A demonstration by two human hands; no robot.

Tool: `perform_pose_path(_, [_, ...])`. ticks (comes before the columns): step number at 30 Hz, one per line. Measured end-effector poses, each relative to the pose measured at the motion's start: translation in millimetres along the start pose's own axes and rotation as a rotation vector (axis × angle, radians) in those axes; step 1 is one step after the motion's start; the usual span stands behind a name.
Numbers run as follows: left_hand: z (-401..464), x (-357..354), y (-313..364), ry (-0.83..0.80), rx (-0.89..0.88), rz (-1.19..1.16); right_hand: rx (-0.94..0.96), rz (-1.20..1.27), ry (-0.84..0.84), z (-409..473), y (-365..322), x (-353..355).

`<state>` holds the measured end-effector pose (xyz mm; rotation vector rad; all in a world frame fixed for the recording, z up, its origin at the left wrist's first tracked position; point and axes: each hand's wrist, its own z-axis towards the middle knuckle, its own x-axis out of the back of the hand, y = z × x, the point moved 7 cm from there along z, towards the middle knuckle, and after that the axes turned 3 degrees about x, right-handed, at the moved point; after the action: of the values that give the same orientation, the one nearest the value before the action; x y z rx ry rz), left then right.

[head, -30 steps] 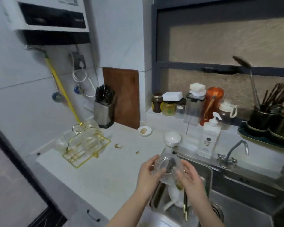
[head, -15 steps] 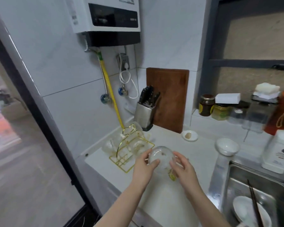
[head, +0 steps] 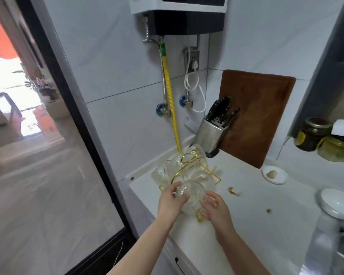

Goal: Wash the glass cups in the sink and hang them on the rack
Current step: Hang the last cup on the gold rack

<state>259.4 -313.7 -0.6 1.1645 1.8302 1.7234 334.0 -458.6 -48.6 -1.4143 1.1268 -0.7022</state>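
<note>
Your left hand (head: 172, 201) and right hand (head: 214, 208) both grip a clear, textured glass cup (head: 191, 195) with a gold handle, held between them above the worktop (head: 256, 225), rack (head: 191, 167) just beyond.

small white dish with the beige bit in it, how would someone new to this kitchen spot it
Find the brown cutting board leaning on the wall. Below its lower right corner, on the white counter, sits the small white dish. Unlike the bowl nearer the sink, it is shallow and holds a beige scrap.
</note>
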Motion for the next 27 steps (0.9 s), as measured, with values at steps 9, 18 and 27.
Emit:
perform_pose_path(9, [42,-1,-30,0.016,0.109,0.004,-0.104,0.015,-0.02,45,31,-7])
perform_pose_path(18, [74,6,-45,-0.08,0.035,0.185,-0.043,-0.164,0.008,60,45,-27])
perform_pose_path(27, [100,4,-58,-0.174,0.005,0.252,0.008,-0.274,0.136,65,51,-29])
